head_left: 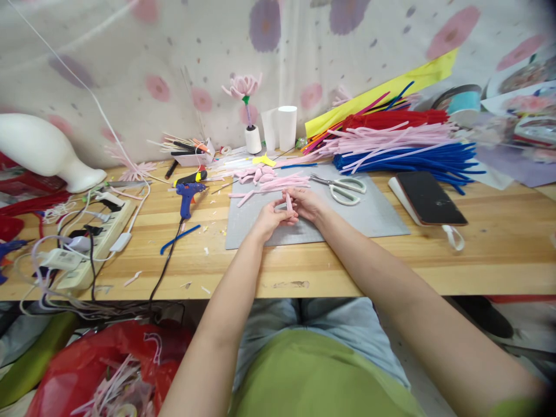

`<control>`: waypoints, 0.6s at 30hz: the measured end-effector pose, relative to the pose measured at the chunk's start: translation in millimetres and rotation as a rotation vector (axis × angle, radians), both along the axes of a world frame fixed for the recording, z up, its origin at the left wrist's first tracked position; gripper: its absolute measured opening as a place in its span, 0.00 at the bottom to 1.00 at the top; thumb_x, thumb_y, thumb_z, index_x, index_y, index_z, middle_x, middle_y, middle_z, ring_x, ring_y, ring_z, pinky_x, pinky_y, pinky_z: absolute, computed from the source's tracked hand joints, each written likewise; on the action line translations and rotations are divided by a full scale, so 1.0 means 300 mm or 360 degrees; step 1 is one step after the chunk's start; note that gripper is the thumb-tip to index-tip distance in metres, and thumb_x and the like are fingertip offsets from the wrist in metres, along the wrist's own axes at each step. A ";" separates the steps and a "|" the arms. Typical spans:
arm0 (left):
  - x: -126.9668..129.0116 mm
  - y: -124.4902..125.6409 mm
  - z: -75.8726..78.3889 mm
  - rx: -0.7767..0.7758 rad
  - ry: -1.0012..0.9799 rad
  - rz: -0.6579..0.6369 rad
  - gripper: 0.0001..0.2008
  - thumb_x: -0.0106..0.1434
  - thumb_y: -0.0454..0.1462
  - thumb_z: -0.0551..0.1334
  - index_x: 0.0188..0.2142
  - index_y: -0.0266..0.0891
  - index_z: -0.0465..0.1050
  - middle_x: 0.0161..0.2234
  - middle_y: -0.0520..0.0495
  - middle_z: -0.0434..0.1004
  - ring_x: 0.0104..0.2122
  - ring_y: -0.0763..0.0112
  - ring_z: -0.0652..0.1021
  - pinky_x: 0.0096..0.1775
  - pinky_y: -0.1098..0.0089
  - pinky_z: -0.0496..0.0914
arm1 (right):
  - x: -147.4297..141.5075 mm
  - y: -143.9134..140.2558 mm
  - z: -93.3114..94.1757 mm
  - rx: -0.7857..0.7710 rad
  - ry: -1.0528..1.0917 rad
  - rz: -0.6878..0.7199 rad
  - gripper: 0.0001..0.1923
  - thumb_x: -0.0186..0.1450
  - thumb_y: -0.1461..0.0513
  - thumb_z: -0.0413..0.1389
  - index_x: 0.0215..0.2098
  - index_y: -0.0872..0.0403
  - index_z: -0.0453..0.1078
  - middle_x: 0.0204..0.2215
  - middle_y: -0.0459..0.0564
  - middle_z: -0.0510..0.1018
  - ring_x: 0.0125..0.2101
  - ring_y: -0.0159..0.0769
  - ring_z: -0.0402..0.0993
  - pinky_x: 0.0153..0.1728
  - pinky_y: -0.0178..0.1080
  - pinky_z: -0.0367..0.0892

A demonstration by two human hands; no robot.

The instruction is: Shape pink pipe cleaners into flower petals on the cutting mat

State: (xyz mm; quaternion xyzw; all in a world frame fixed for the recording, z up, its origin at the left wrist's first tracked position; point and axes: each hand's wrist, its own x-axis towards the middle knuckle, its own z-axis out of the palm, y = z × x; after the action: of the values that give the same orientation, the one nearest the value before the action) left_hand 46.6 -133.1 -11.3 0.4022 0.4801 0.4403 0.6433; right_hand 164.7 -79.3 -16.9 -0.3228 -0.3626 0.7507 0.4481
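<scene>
Both my hands meet above a grey mat (369,220) on the wooden table. Between them is a short pink pipe cleaner piece (289,202), held upright and possibly folded. My left hand (275,217) is closed round its lower part, and the fingers of my right hand (304,202) pinch it higher up. Just beyond my hands lie cut pink pipe cleaners (284,182) and several bent pink petal shapes (256,174). Scissors (343,188) with pale green handles rest on the mat to the right of my right hand.
A blue glue gun (189,200) stands left of the mat, its cord trailing over the table edge. Further left is a cabled power strip (98,249). Behind stands a pink flower (244,87) in a white pot. Blue pipe cleaners (412,159) and a phone (432,197) lie right.
</scene>
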 end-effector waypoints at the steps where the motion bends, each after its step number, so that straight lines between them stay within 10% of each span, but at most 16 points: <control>1: 0.001 0.000 0.001 -0.0004 0.0007 0.0004 0.26 0.50 0.27 0.64 0.49 0.30 0.61 0.24 0.47 0.77 0.21 0.74 0.76 0.31 0.70 0.72 | 0.000 0.001 0.000 -0.0012 0.0004 -0.0008 0.09 0.44 0.63 0.63 0.22 0.58 0.70 0.17 0.42 0.69 0.19 0.22 0.58 0.17 0.27 0.52; 11: 0.007 0.011 -0.021 0.0107 0.0164 0.0194 0.34 0.49 0.28 0.65 0.55 0.31 0.54 0.23 0.49 0.76 0.22 0.73 0.77 0.34 0.66 0.73 | 0.006 0.029 -0.014 0.0151 -0.0229 -0.0146 0.08 0.47 0.60 0.59 0.24 0.56 0.68 0.21 0.44 0.71 0.20 0.24 0.60 0.17 0.29 0.51; 18: -0.173 0.072 -0.069 0.0336 0.0596 0.0803 0.28 0.53 0.34 0.62 0.54 0.35 0.60 0.32 0.46 0.77 0.24 0.75 0.77 0.30 0.73 0.71 | 0.013 0.114 -0.023 0.1137 -0.1597 -0.0319 0.10 0.58 0.62 0.52 0.36 0.55 0.72 0.38 0.52 0.76 0.36 0.35 0.69 0.38 0.36 0.62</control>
State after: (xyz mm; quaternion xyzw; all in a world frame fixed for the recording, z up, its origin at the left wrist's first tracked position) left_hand -5.4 -111.5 -32.0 0.4091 0.6262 0.5515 0.3693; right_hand 168.4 -45.1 -23.7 -0.4987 -0.7257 0.2941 0.3716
